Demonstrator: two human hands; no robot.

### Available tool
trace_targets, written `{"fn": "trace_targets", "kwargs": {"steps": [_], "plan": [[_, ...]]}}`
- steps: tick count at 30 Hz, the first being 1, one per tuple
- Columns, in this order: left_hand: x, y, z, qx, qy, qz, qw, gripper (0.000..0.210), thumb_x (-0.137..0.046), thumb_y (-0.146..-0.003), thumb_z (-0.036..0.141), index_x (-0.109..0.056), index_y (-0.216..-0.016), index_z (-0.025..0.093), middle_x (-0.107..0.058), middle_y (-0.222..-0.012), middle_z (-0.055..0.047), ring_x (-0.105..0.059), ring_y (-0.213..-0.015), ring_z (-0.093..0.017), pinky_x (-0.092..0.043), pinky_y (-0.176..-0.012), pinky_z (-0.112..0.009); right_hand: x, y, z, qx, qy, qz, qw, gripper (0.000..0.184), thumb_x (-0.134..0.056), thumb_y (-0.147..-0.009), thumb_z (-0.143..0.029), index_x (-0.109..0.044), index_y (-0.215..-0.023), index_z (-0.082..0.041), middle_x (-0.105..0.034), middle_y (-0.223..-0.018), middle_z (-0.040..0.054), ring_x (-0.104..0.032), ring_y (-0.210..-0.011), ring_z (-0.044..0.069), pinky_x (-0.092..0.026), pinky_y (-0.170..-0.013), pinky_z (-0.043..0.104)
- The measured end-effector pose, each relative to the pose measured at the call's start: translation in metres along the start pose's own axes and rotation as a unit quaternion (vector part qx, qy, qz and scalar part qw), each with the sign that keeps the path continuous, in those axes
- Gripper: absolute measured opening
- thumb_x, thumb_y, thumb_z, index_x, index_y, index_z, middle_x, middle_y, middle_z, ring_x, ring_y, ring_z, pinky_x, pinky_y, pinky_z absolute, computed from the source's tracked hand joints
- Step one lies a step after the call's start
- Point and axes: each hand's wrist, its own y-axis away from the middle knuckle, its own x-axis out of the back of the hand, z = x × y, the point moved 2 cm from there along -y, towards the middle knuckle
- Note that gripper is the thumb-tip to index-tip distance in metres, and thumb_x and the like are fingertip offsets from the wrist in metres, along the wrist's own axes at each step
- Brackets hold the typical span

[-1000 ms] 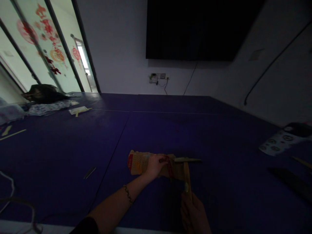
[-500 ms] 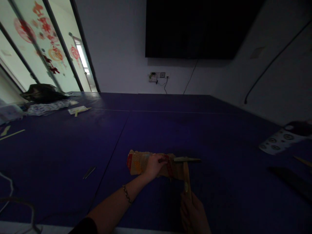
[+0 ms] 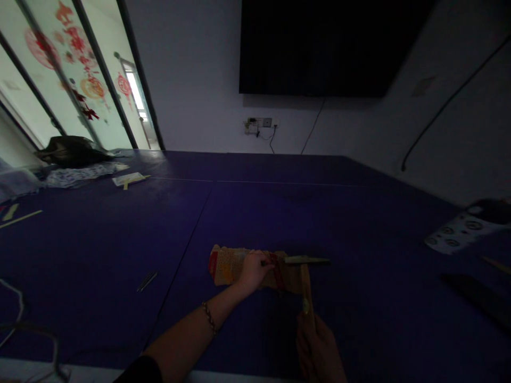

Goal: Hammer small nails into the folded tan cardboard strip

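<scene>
My left hand (image 3: 254,270) rests over a flattened piece of printed brown cardboard (image 3: 221,266) with red and orange patches. Its thumb and fingers are pinched together near the red stripe; whatever lies between them is too small and dark to make out. In my right hand (image 3: 319,346) is a hammer (image 3: 306,292), gripped low on its wooden handle. The hammer's narrow metal head lies sideways by the cardboard's right end, to the right of my left fingers. I cannot tell whether the head touches the cardboard.
A purple-blue covered surface (image 3: 255,213) spreads all around. Several thin dark rods (image 3: 147,281) lie to the left, and a white cable (image 3: 18,303) curls at the left edge. On the right are a patterned pouch-like item (image 3: 451,234) and a dark flat object (image 3: 475,295). A black bag (image 3: 75,151) sits far left.
</scene>
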Motion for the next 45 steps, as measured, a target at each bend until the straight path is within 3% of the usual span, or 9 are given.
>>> {"fn": "trace_targets", "kwargs": {"steps": [5,11,14,18,24,29,33,38,45], "plan": [[0.0,0.0,0.0,-0.002,-0.001,-0.001,1.0,0.006,-0.067,-0.065,0.017,-0.066,-0.059,0.016,-0.063,-0.07,-0.002,-0.055,-0.072,-0.016,-0.039,-0.071,-0.028,-0.005,0.012,-0.011,0.016,0.014,0.008,1.0,0.041,-0.063,-0.061,-0.056,-0.042,-0.066,-0.021,-0.033,-0.035,-0.0144,-0.022,-0.024,0.001,-0.019,-0.022,0.011],[-0.002,-0.001,0.0,0.001,-0.007,-0.004,1.0,0.008,-0.066,-0.067,0.019,-0.066,-0.059,0.016,-0.064,-0.07,-0.003,-0.055,-0.073,-0.016,-0.039,-0.073,-0.028,0.002,0.025,-0.026,0.052,0.023,0.015,0.998,0.031,-0.07,-0.058,-0.042,-0.056,-0.08,-0.025,-0.053,-0.048,-0.004,-0.047,-0.037,0.011,-0.032,-0.029,0.019],[-0.004,-0.002,-0.001,0.006,-0.012,-0.005,1.0,0.006,-0.066,-0.065,0.019,-0.066,-0.06,0.015,-0.064,-0.07,-0.003,-0.055,-0.073,-0.017,-0.04,-0.071,-0.028,-0.001,0.022,-0.03,0.054,0.111,-0.009,0.992,0.02,-0.069,-0.061,-0.037,-0.059,-0.073,-0.025,-0.051,-0.044,-0.0036,-0.043,-0.034,0.01,-0.028,-0.028,0.02],[-0.005,-0.003,-0.003,0.011,-0.017,-0.002,1.0,0.003,-0.067,-0.064,0.017,-0.067,-0.063,0.015,-0.065,-0.074,-0.004,-0.055,-0.075,-0.018,-0.041,-0.071,-0.028,-0.01,0.019,-0.037,0.056,0.204,-0.015,0.977,0.018,-0.065,-0.064,-0.038,-0.056,-0.061,-0.023,-0.042,-0.038,-0.0058,-0.034,-0.029,0.008,-0.023,-0.027,0.021],[-0.007,-0.003,-0.004,0.004,-0.018,-0.01,1.0,0.003,-0.066,-0.065,0.018,-0.068,-0.064,0.016,-0.066,-0.075,-0.003,-0.056,-0.077,-0.017,-0.041,-0.075,-0.028,-0.019,0.021,-0.05,0.116,0.292,0.005,0.949,0.02,-0.058,-0.068,-0.043,-0.058,-0.067,-0.023,-0.044,-0.039,-0.0045,-0.038,-0.033,0.011,-0.027,-0.033,0.024],[-0.008,-0.004,-0.004,0.012,-0.022,-0.005,1.0,0.002,-0.067,-0.063,0.016,-0.068,-0.064,0.015,-0.066,-0.075,-0.004,-0.056,-0.074,-0.016,-0.042,-0.073,-0.028,-0.023,0.025,-0.057,0.159,0.401,-0.012,0.902,0.026,-0.047,-0.074,-0.042,-0.055,-0.06,-0.021,-0.055,-0.048,0.0027,-0.05,-0.044,0.015,-0.035,-0.042,0.026],[-0.008,-0.003,-0.004,0.006,-0.024,-0.01,1.0,0.005,-0.064,-0.066,0.015,-0.068,-0.064,0.016,-0.066,-0.075,-0.002,-0.056,-0.075,-0.015,-0.042,-0.074,-0.027,-0.023,0.026,-0.059,0.17,0.402,-0.03,0.899,0.025,-0.046,-0.075,-0.041,-0.059,-0.067,-0.021,-0.058,-0.052,0.004,-0.054,-0.049,0.016,-0.039,-0.047,0.026],[-0.01,-0.004,-0.006,0.01,-0.029,-0.006,1.0,0.004,-0.065,-0.065,0.016,-0.068,-0.066,0.015,-0.067,-0.078,-0.003,-0.056,-0.077,-0.016,-0.041,-0.076,-0.028,-0.023,0.022,-0.054,0.152,0.402,-0.019,0.903,0.027,-0.048,-0.074,-0.042,-0.056,-0.059,-0.022,-0.05,-0.04,-0.001,-0.045,-0.035,0.013,-0.033,-0.037,0.024],[-0.005,-0.003,-0.002,0.004,-0.023,-0.017,1.0,0.006,-0.066,-0.066,0.021,-0.069,-0.067,0.017,-0.066,-0.075,-0.002,-0.056,-0.076,-0.016,-0.041,-0.076,-0.029,-0.015,0.033,-0.068,0.187,0.322,-0.019,0.928,0.025,-0.055,-0.069,-0.045,-0.061,-0.071,-0.021,-0.048,-0.038,-0.0026,-0.045,-0.034,0.013,-0.031,-0.034,0.023]]}}
